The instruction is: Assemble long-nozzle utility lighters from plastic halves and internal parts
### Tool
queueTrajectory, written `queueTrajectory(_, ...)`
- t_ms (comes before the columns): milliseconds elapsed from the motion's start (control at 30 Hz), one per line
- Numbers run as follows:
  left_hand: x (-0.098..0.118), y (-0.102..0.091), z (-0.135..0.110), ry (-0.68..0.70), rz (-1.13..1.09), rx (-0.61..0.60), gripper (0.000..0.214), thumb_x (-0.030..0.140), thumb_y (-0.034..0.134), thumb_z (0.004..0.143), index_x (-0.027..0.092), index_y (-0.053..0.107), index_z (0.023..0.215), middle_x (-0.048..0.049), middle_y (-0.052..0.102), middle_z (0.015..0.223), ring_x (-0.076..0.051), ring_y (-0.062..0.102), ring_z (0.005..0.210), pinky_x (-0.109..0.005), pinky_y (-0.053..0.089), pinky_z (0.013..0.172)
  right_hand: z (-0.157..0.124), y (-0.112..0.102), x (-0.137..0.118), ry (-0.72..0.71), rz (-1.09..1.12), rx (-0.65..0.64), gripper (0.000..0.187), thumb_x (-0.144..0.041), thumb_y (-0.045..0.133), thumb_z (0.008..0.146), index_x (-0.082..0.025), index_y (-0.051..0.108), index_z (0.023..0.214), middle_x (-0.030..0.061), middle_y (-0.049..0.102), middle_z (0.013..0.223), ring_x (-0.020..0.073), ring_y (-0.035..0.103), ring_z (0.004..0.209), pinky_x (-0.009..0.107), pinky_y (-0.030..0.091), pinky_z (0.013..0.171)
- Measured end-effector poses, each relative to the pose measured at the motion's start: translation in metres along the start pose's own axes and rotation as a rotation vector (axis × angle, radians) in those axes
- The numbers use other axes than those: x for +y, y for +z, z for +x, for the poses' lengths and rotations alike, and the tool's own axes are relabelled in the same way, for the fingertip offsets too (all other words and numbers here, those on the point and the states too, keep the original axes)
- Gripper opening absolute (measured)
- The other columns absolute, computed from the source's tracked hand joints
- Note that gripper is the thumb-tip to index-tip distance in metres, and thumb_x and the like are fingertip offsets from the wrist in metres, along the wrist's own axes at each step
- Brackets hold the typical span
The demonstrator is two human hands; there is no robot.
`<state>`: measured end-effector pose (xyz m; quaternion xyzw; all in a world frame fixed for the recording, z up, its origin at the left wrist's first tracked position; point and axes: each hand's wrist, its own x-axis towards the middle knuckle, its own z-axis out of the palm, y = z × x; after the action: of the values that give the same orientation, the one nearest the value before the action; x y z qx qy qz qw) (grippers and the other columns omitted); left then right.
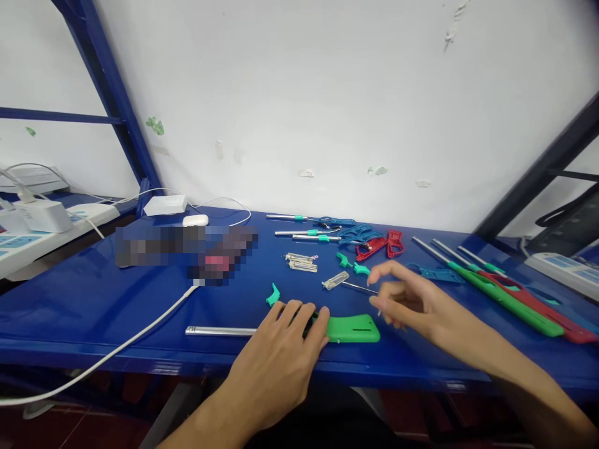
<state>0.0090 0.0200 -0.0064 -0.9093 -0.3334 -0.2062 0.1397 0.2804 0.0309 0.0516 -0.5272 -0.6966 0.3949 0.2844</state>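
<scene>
My left hand (285,355) presses down over a green long-necked lighter (353,328) at the table's front, its fingers round the middle of the body. The silver tube (219,331) points left. Hidden under the fingers is the lighter's middle. To the right, my right hand (407,299) hovers beside the handle end, thumb and fingers drawn together; what they pinch is too small to make out. A thin metal rod (359,287) runs up to these fingers; whether they hold it I cannot tell. Close by lie a clear fuel tank (336,280) and a teal trigger (273,295).
Behind lie more clear tanks (302,262), teal triggers (353,264), silver tubes (309,234), blue shells (360,234) and red shells (381,246). Whole lighters (510,299) rest at the right. A white cable (140,337) crosses the left side, near a blurred object (159,246).
</scene>
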Motion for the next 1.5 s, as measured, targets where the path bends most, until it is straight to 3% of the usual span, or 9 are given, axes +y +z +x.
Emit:
queueTrajectory(100,0.000,0.001,-0.001,0.012,0.008,0.009,0.040,0.017,0.036,0.110,0.007,0.057,0.142,-0.0170,0.071,0.125,-0.036,0.067,0.111,-0.055,0.056,0.095,-0.008,0.006,0.009,0.056,0.017,-0.022,0.033,-0.059,0.059,0.101,-0.032,0.051,0.119,-0.0046,0.057,0.073,0.0182,0.051,0.070,0.030,0.041,0.062)
queueTrajectory(267,-0.001,0.002,-0.001,-0.001,0.011,0.019,0.040,0.017,0.037,0.110,0.008,0.057,0.143,-0.0175,0.070,0.125,-0.036,0.067,0.112,-0.056,0.055,0.095,-0.001,0.013,0.008,0.030,-0.011,-0.029,0.027,-0.055,0.056,0.104,-0.031,0.052,0.115,-0.0061,0.056,0.073,0.0161,0.047,0.068,0.028,0.039,0.062)
queueTrajectory(433,-0.001,0.002,-0.001,0.002,0.009,0.013,0.039,0.017,0.039,0.109,0.008,0.057,0.143,-0.0174,0.070,0.125,-0.036,0.067,0.112,-0.056,0.056,0.094,0.001,0.014,0.007,-0.043,-0.254,-0.027,0.021,-0.051,0.048,0.108,-0.031,0.055,0.110,-0.0068,0.050,0.070,0.0160,0.042,0.064,0.029,0.036,0.060)
queueTrajectory(567,-0.001,0.003,-0.002,0.005,0.019,0.020,0.039,0.017,0.039,0.109,0.008,0.058,0.142,-0.0172,0.071,0.125,-0.036,0.067,0.112,-0.056,0.055,0.095,-0.004,0.016,0.003,-0.093,-0.431,-0.014,0.018,-0.045,0.043,0.111,-0.032,0.056,0.114,-0.0060,0.054,0.072,0.0165,0.047,0.063,0.030,0.039,0.062)
queueTrajectory(767,-0.001,0.004,-0.002,0.007,0.020,0.024,0.039,0.018,0.039,0.109,0.009,0.058,0.142,-0.0163,0.071,0.125,-0.036,0.067,0.111,-0.055,0.055,0.096,-0.002,0.020,0.006,-0.155,-0.511,0.044,0.016,-0.035,0.043,0.110,-0.032,0.056,0.118,-0.0042,0.061,0.080,0.0169,0.055,0.066,0.031,0.042,0.069)
queueTrajectory(1233,-0.001,0.002,-0.002,0.011,0.013,0.030,0.038,0.017,0.039,0.109,0.008,0.059,0.140,-0.0172,0.071,0.124,-0.037,0.067,0.111,-0.057,0.055,0.094,-0.001,0.019,0.012,-0.094,-0.378,0.050,0.025,-0.045,0.043,0.110,-0.031,0.059,0.123,-0.0045,0.059,0.074,0.0167,0.051,0.063,0.030,0.042,0.060)
queueTrajectory(1333,-0.001,0.002,-0.003,0.008,0.016,0.036,0.039,0.018,0.038,0.109,0.008,0.059,0.141,-0.0174,0.071,0.124,-0.036,0.067,0.111,-0.056,0.055,0.094,-0.001,0.018,0.014,-0.087,-0.346,0.060,0.026,-0.048,0.044,0.109,-0.032,0.058,0.124,-0.0039,0.062,0.078,0.0173,0.055,0.067,0.029,0.044,0.061)
queueTrajectory(1500,-0.001,0.001,-0.001,0.005,0.016,0.032,0.039,0.018,0.037,0.110,0.008,0.060,0.140,-0.0168,0.071,0.122,-0.034,0.067,0.108,-0.054,0.056,0.094,-0.006,0.019,0.018,-0.180,-0.254,0.195,0.023,-0.048,0.052,0.108,-0.031,0.062,0.119,-0.0009,0.071,0.087,0.0183,0.068,0.079,0.030,0.052,0.069)
